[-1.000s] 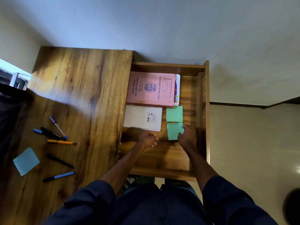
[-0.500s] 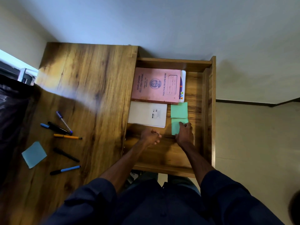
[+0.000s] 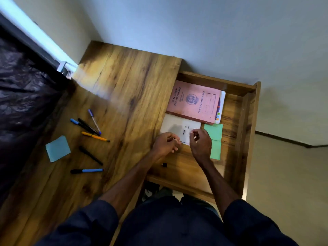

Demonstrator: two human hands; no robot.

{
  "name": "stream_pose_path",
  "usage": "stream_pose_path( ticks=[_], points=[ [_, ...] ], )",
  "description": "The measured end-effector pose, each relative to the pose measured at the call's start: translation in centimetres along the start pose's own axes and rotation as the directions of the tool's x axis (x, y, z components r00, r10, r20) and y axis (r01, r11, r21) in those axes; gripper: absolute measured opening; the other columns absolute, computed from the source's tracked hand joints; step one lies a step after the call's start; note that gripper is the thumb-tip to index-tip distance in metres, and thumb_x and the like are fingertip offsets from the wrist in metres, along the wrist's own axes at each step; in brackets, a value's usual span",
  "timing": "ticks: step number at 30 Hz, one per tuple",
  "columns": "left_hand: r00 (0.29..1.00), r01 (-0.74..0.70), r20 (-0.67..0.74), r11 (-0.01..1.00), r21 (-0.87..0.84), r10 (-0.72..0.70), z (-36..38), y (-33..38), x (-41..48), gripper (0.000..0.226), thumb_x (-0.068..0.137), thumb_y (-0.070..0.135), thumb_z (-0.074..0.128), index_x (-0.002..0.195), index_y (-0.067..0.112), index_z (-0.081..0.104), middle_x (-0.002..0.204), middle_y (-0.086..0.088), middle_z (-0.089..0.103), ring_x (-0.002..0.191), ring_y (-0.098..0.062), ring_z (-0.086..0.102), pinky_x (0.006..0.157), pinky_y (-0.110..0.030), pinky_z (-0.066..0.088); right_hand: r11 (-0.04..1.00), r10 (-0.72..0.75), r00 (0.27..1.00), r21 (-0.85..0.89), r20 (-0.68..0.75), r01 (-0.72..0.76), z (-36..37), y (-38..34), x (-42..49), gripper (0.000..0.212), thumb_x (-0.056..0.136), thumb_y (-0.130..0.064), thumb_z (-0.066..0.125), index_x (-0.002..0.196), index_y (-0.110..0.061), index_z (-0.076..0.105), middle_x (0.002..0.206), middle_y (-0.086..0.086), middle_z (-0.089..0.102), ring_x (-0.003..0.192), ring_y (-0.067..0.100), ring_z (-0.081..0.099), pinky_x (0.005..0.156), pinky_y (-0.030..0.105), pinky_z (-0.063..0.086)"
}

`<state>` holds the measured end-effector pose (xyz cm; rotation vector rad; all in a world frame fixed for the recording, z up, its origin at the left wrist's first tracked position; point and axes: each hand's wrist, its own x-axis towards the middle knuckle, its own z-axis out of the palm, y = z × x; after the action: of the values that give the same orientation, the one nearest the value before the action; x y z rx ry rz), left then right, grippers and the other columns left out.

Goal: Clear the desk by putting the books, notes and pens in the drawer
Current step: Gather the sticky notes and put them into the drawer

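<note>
The open wooden drawer (image 3: 249,139) holds a pink record book (image 3: 195,103) on another book, a white notebook (image 3: 173,125), and two green notes (image 3: 215,139), one below the other. My left hand (image 3: 165,145) is curled into a loose fist over the notebook's near edge, with a thin sliver showing at its fingers. My right hand (image 3: 201,144) hovers beside it, fingers curled, just left of the green notes and off them. On the desk (image 3: 127,89) lie a blue note (image 3: 57,148) and several pens (image 3: 88,125).
A small black item (image 3: 164,164) lies on the drawer floor near my left wrist. Black plastic sheeting (image 3: 23,107) borders the desk on the left. The wall is behind, and pale floor (image 3: 287,183) lies to the right of the drawer.
My right hand has lifted off the lower green note and moved left toward my left hand. The head view has swung left and tilted.
</note>
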<state>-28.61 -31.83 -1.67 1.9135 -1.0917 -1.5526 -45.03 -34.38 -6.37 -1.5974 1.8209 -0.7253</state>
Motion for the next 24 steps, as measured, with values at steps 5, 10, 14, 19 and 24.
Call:
stream_pose_path(
  ticks=[5,10,14,19,24],
  points=[
    [0.985,-0.062,-0.165,0.995,-0.084,0.047,-6.6,-2.1,-2.0,0.013,0.101,0.016,0.057,0.108,0.017,0.068,0.095,0.002,0.075,0.071,-0.012,0.071,0.057,-0.021,0.054,0.972,-0.223,0.97,0.103,0.098,0.213,3.6,-8.1,-0.7,0.016,0.097,-0.024,0.059,0.084,-0.016,0.064,0.079,-0.002,0.06,0.069,0.01,0.052,0.06,0.021,0.04],
    [0.918,-0.067,-0.395,0.976,-0.208,-0.021,-13.7,-7.0,-4.0,0.015,0.097,0.003,0.053,0.097,0.007,0.067,0.092,-0.008,0.076,0.056,-0.012,0.063,0.048,-0.018,0.047,0.908,-0.42,0.872,0.097,0.251,0.409,9.4,-14.5,-2.2,0.024,0.098,-0.029,0.06,0.08,-0.013,0.063,0.073,0.0,0.059,0.065,0.014,0.053,0.059,0.037,0.047],
    [0.816,-0.063,-0.566,0.955,-0.292,-0.119,-18.2,-11.5,-6.3,0.015,0.093,0.006,0.058,0.09,0.016,0.068,0.087,-0.004,0.078,0.058,-0.008,0.065,0.054,-0.022,0.05,0.846,-0.526,0.763,0.144,0.375,0.513,14.1,-18.8,-4.0,0.023,0.094,-0.034,0.058,0.081,-0.016,0.062,0.073,-0.003,0.057,0.067,0.013,0.053,0.063,0.039,0.049],
    [0.652,-0.028,-0.731,0.957,-0.29,-0.202,-22.8,-17.6,-8.1,0.013,0.086,0.023,0.058,0.087,0.033,0.065,0.085,0.009,0.075,0.079,-0.014,0.071,0.076,-0.038,0.061,0.785,-0.582,0.615,0.169,0.532,0.596,19.9,-22.8,-6.4,0.01,0.083,-0.02,0.06,0.09,-0.017,0.067,0.083,0.001,0.064,0.07,0.021,0.061,0.063,0.04,0.053],
    [0.296,0.211,-0.953,0.977,-0.002,-0.066,-28.0,-20.4,-9.4,0.028,0.085,0.02,0.067,0.112,0.015,0.061,0.115,-0.015,0.064,0.113,-0.038,0.058,0.096,-0.047,0.047,0.698,-0.657,0.469,0.241,0.59,0.674,24.0,-24.1,-8.0,0.016,0.079,-0.008,0.058,0.089,-0.016,0.067,0.085,0.005,0.066,0.067,0.025,0.064,0.06,0.042,0.054]
  ],
)
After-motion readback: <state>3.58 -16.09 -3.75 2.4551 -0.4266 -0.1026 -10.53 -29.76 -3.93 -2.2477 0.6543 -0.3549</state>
